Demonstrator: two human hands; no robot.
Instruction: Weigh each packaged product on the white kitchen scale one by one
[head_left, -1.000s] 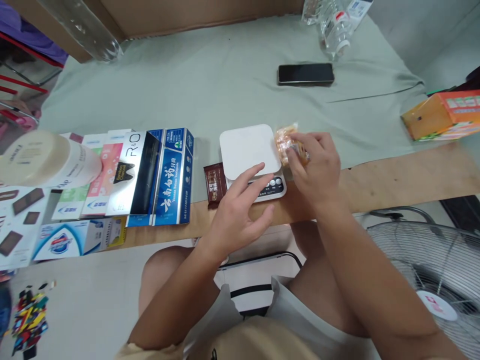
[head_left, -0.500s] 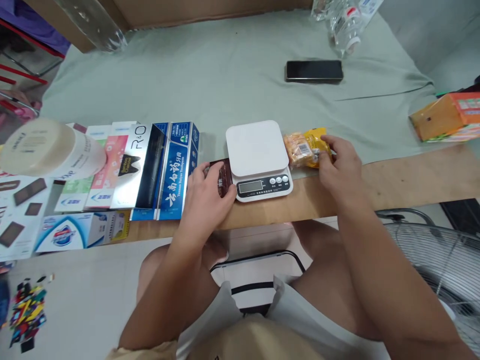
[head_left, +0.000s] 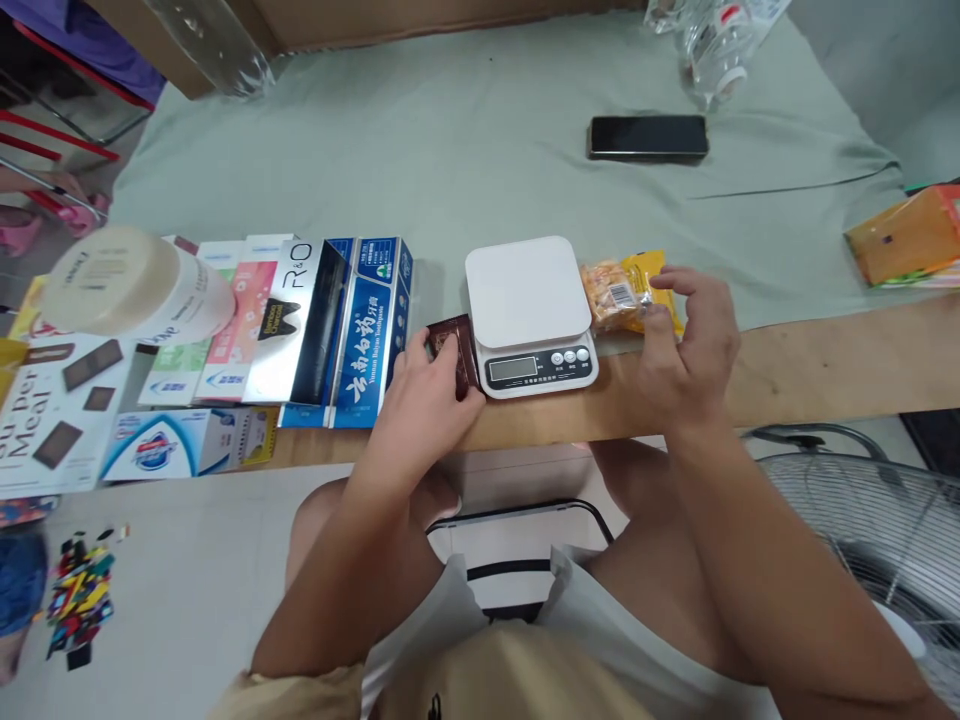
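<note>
A white kitchen scale [head_left: 529, 295] sits at the table's front edge, its platform bare and its display dark. My left hand [head_left: 431, 400] lies just left of it, with curved fingers and thumb around a flat dark brown packet [head_left: 465, 350]; the hand covers part of that packet. Right of the scale lies a clear and yellow snack packet [head_left: 619, 293], with a barcode label. At the packet's right end is my right hand [head_left: 694, 340], thumb and forefinger apart over its yellow part. Whether the fingertips touch it I cannot tell.
Left of my hand stand blue toothpaste boxes [head_left: 371, 340], other cartons [head_left: 289, 320] and a white tub [head_left: 142, 285]. A black phone [head_left: 647, 137] and a plastic bottle [head_left: 716, 60] lie farther back. An orange package [head_left: 907, 240] is far right; a fan [head_left: 877, 520] stands below.
My right thumb and forefinger have parted at the snack packet, showing more of its yellow end. My left hand keeps its place on the dark brown packet. The whole view has shifted slightly.
</note>
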